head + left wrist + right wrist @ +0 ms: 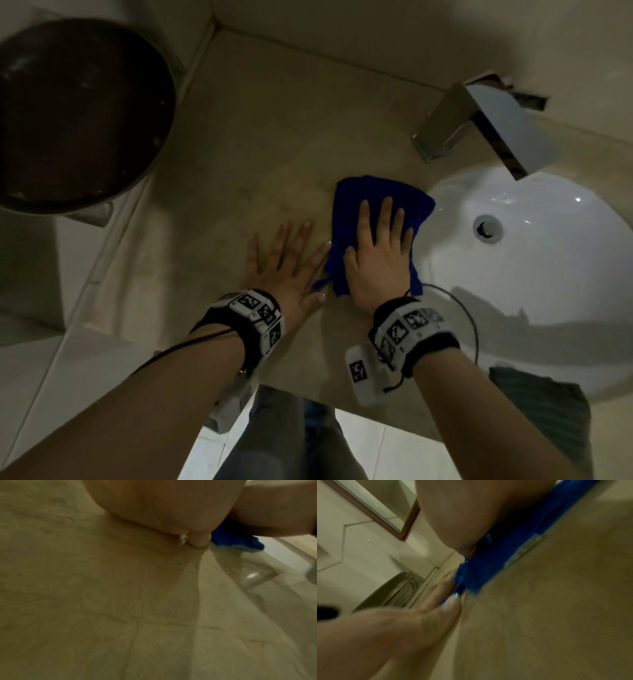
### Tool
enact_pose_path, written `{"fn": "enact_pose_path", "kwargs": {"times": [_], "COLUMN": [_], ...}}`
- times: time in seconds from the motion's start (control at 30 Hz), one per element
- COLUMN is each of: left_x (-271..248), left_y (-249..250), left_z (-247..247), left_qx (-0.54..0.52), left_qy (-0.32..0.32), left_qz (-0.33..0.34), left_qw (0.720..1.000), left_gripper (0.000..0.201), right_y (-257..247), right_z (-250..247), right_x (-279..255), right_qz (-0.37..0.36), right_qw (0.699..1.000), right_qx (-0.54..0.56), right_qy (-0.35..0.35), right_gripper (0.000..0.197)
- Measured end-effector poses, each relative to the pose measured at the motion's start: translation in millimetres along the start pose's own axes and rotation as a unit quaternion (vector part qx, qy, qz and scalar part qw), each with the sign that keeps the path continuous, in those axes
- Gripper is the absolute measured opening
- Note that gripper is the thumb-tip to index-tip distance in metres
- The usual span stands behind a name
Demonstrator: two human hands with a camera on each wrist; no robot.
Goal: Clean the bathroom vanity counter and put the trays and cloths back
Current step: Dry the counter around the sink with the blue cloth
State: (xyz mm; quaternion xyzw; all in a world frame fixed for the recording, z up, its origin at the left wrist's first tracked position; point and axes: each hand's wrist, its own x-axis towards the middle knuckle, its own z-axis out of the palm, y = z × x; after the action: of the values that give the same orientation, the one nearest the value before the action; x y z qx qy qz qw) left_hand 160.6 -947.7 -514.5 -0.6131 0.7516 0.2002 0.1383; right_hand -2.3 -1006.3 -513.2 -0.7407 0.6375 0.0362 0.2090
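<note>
A blue cloth lies crumpled on the beige stone counter, just left of the sink. My right hand presses flat on it with straight, spread fingers. Beside it my left hand rests flat on the bare counter, its thumb side touching the cloth's left edge. The blue cloth shows behind my left palm in the left wrist view. In the right wrist view the blue cloth lies under my right palm, with a white label at its edge.
A white oval sink with a drain is set in the counter at right, a chrome faucet behind it. A dark round tray stands at the far left. A framed mirror hangs on the tiled wall.
</note>
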Motion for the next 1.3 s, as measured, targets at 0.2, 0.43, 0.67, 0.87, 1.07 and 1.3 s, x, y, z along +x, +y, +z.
{"fn": "enact_pose_path", "kwargs": {"times": [0.2, 0.43, 0.67, 0.87, 1.07, 1.3], "left_x": [1.6, 0.6, 2.3, 0.8, 0.3, 55.3], "left_y": [-2.1, -2.7, -3.0, -2.5, 2.0, -12.1], "left_z": [5.5, 8.3, 10.4, 8.1, -17.4, -43.6], "left_qx": [-0.012, -0.002, -0.01, -0.017, -0.039, -0.024], "left_qy": [0.02, 0.055, 0.038, 0.044, 0.002, 0.014], "left_qz": [0.006, 0.007, 0.003, 0.008, -0.006, -0.1], "left_qw": [1.0, 0.998, 0.999, 0.999, 0.999, 0.995], "left_gripper": [0.077, 0.077, 0.078, 0.077, 0.084, 0.115], "right_y": [8.6, 8.9, 0.8, 6.4, -3.0, -7.2], "right_z": [-37.1, -19.9, -11.5, -25.3, -9.1, -14.0], "right_x": [91.4, 29.1, 23.4, 84.9, 27.9, 23.8], "right_qz": [0.05, 0.044, 0.075, 0.062, 0.015, 0.029], "right_qw": [0.999, 0.998, 0.997, 0.997, 0.999, 0.998], "right_qx": [-0.004, 0.042, 0.0, -0.023, 0.012, 0.051], "right_qy": [-0.003, 0.012, 0.023, 0.048, 0.042, 0.02], "right_gripper": [0.074, 0.069, 0.071, 0.072, 0.069, 0.069]}}
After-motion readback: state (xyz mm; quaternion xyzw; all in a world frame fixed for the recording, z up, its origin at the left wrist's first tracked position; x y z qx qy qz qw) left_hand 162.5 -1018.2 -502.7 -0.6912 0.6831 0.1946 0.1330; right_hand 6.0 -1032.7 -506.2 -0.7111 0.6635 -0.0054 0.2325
